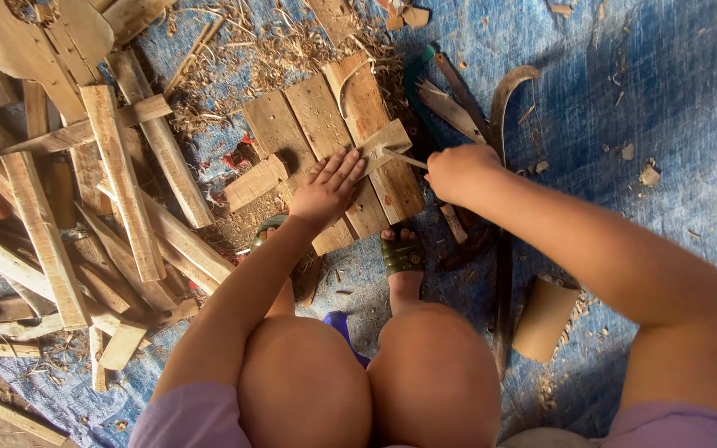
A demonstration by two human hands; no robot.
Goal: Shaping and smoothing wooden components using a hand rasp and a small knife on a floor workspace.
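Observation:
My left hand (328,187) lies flat, fingers spread, pressing a small pale wood piece (385,141) against the brown planks (317,124) laid side by side on the blue tarp. My right hand (458,172) is closed around a thin stick-like tool (404,158) whose tip touches that small piece. My knees and sandalled feet sit just below the planks.
A heap of rough wooden slats (85,191) fills the left side. Shavings (242,50) lie above the planks. Curved dark blades and sticks (491,108) rest to the right of my hand, a tan wood block (545,318) lower right, and the blue tarp (665,99) spreads beyond.

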